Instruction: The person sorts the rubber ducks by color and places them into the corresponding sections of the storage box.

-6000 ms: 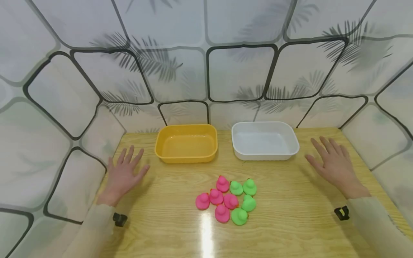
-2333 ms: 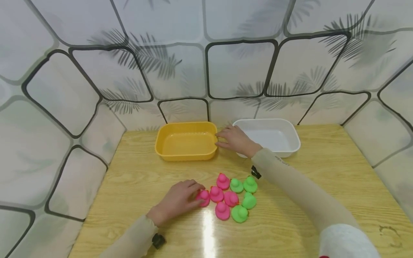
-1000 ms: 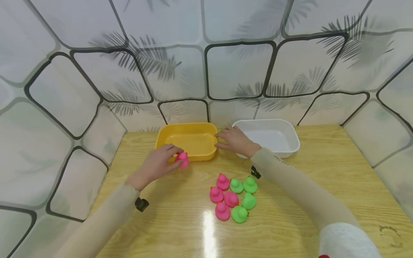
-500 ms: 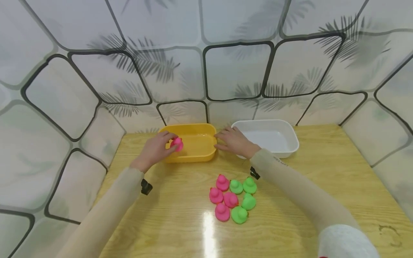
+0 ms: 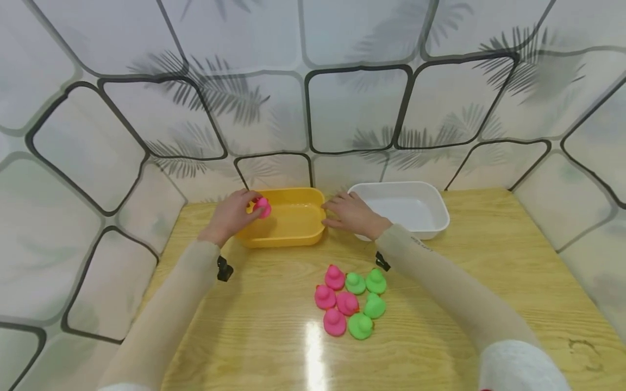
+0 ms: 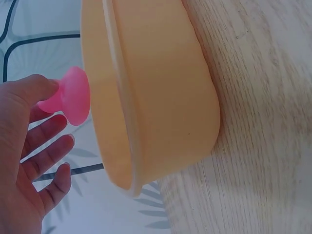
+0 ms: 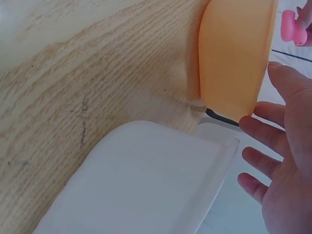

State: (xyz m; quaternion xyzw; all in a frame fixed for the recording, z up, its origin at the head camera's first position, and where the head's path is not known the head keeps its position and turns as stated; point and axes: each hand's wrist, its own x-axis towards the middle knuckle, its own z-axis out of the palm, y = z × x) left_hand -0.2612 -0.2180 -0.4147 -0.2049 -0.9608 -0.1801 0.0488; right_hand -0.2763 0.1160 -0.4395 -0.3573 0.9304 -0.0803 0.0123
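My left hand [image 5: 231, 216] pinches a pink toy duck [image 5: 262, 207] between thumb and fingers, over the left part of the yellow tub [image 5: 286, 240]. In the left wrist view the duck [image 6: 76, 96] is held up above the tub's rim, its flat base facing the tub. My right hand [image 5: 353, 215] rests its thumb and fingertips at the right end of that tub; in the right wrist view its fingers [image 7: 265, 134] are loosely extended against the rim. Several more pink ducks [image 5: 335, 322] and several green ducks [image 5: 360, 326] stand clustered on the table before the tubs.
A white tub [image 5: 425, 232] stands right of the yellow one, partly behind my right hand and wrist. Both tubs are near the back edge of the wooden table [image 5: 264, 326]. A patterned cloth wall [image 5: 357, 108] encloses the back and sides.
My left hand took the leftmost pink duck from the cluster and carried it up and left over the yellow tub. The right hand moved from the far right to that tub's end and stayed.
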